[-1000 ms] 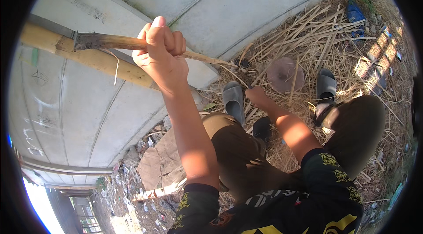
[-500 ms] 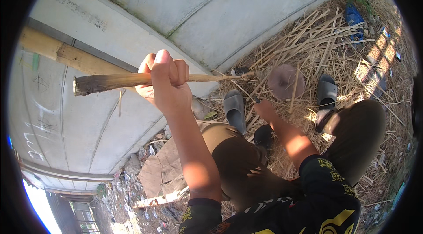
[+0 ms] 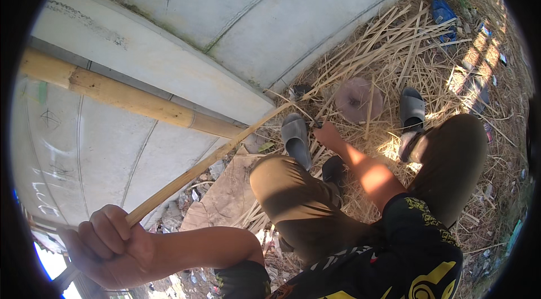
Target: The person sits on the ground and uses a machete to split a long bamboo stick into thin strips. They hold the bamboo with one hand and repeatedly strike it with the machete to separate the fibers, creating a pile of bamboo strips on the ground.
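My left hand (image 3: 112, 248) is closed around a long bamboo strip (image 3: 203, 167) at the lower left. From that fist the strip slants away, up and to the right, toward the ground beside my left foot. My right hand (image 3: 329, 134) is closed low between my legs on what looks like a knife (image 3: 318, 124). Only a bit of its dark handle shows, and its blade is hard to make out. The strip's far part passes just beyond the right hand. Near that hand lies a round, flat reddish-brown thing (image 3: 359, 101) of unclear kind.
A thick bamboo pole (image 3: 124, 95) runs along the pale wall panels (image 3: 270, 34) at the left. Split bamboo strips (image 3: 369, 54) litter the ground ahead. Grey sandals (image 3: 296, 140) are on my feet. Blue plastic (image 3: 444, 17) lies far right, a brown sheet (image 3: 220, 200) by my left knee.
My left hand has swung down and to the left, gripping the bamboo strip, which now slants instead of lying nearly level. My right hand has hardly moved.
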{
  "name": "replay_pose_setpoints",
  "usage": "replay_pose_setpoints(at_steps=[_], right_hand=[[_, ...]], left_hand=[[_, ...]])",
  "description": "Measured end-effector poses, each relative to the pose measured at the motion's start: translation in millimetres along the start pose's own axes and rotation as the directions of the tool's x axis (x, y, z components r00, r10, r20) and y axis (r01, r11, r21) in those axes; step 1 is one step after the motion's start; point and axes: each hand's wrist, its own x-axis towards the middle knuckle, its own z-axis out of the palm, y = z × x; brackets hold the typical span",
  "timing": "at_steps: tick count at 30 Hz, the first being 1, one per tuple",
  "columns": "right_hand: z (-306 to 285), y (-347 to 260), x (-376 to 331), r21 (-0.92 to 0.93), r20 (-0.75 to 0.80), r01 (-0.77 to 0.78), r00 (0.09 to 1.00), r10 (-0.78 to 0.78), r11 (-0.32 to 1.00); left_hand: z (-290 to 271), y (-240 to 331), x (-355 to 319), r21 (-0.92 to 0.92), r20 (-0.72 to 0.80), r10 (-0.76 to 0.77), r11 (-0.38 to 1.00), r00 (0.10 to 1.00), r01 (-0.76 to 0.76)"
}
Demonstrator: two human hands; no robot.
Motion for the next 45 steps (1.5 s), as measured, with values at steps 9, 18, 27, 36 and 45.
replay_pose_setpoints(at_steps=[9, 18, 27, 36, 45], right_hand=[[44.2, -108.5, -124.2, -0.405, 0.203, 0.647, 0.752, -0.627, 0.646], [-38.9, 18.6, 8.2, 0.003, -0.392, 0.002, 0.920, 0.000, 1.000], [-58.4, 15.5, 1.4, -0.655, -0.004, 0.076, 0.995, -0.105, 0.751], [-75.5, 85.0, -2.6, -0.791, -0.006, -0.035, 0.999, 0.049, 0.611], [-202.7, 25.3, -12.9, -0.801, -0.570, -0.571, 0.635, -0.521, 0.181]], left_hand=[[-23.8, -33.1, -12.8, 0.260, -0.585, 0.181, 0.965, 0.791, -0.028], [-84.6, 212.3, -55.9, 0.196, -0.148, 0.145, 0.974, 0.978, -0.115], [-8.7, 50.8, -58.6, 0.514, -0.635, 0.521, 0.836, 0.570, -0.192], [-59.8, -81.3, -100.0, 0.600, -0.430, 0.392, 0.797, 0.813, -0.067], [-97.2, -82.9, -133.6, 0.086, -0.671, -0.001, 0.993, 0.742, 0.079]])
